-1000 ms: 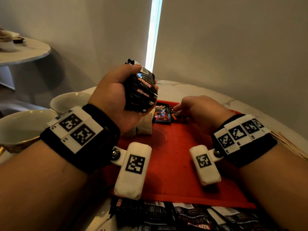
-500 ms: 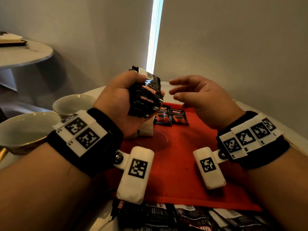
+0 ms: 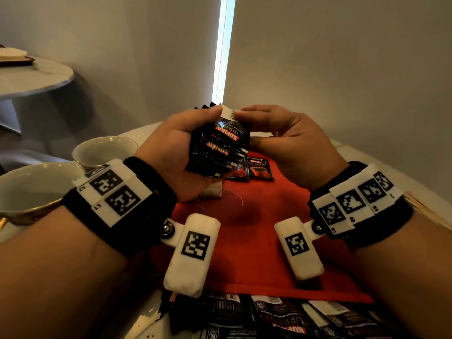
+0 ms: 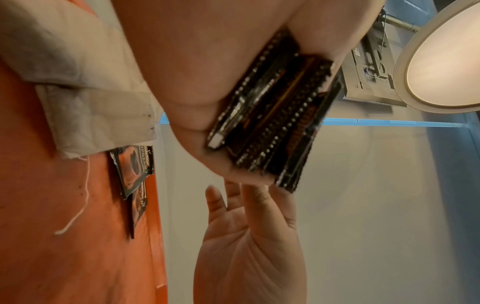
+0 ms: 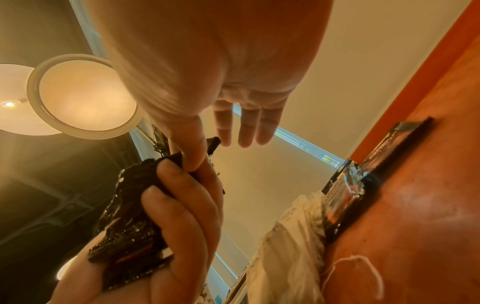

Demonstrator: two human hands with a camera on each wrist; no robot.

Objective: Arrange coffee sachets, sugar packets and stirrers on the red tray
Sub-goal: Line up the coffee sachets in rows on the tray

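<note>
My left hand (image 3: 176, 152) is clenched round a stack of sachets (image 3: 219, 149), held upright above the tray (image 3: 244, 241), long axis running 12 to 6. My right hand (image 3: 288, 143), at the stack's 3 o'clock and nearer its top edge, pinches the front sachet's upper corner. I judge the next pull goes toward the two sachets (image 3: 254, 168) lying flat at the tray's 12 o'clock.

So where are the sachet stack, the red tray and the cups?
sachet stack (image 3: 219, 149): head view, front sachet's face.
red tray (image 3: 247, 241): head view, bare middle.
cups (image 3: 31, 189): head view, nearer cup's inside.
</note>
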